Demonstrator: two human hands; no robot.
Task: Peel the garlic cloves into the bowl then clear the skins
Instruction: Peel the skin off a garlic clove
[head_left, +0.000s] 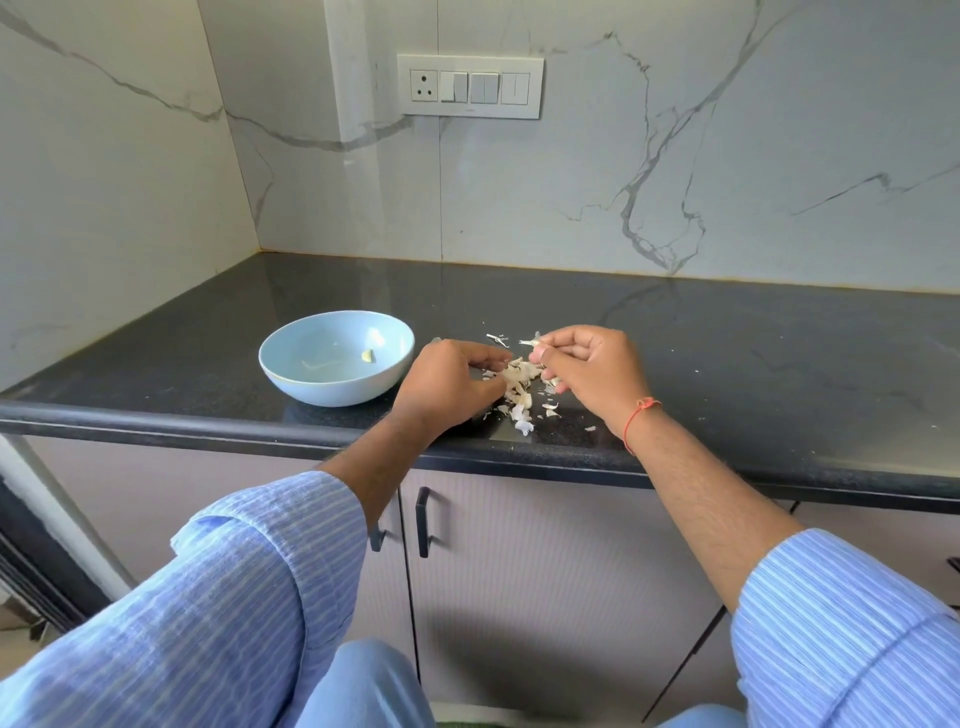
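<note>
On the dark speckled stone countertop (727, 364), at the left, a pale blue round ceramic bowl (291, 374) is seen standing near the front edge, with one small peeled yellowish garlic clove (368, 356) lying on its inner floor toward the right side. Just to the right of the bowl the left hand (449, 384) is held low over the counter, fingers curled inward, their tips pinched on the near side of a whitish, partly skinned garlic piece (519, 371); whether this is a single clove or a cluster cannot be told. Below and around that piece a loose scatter of thin, papery white garlic skins (522, 415) is spread on the counter, reaching toward the front edge. Further right, the right hand (587, 371) is curled as well, and a small strip of skin (530, 342) is nipped between thumb and forefinger at its upper left, lifted slightly away from the garlic. A thin red thread band (636, 421) is worn at the right wrist. The peeling is judged to be at an early stage, since only one clove is seen in the bowl. The bowl lies to the left of both hands, and the left hand is clearly the nearer one, so a finished clove would most readily be dropped leftward over the bowl's right rim by that hand, while the skins are left for sweeping afterwards
</note>
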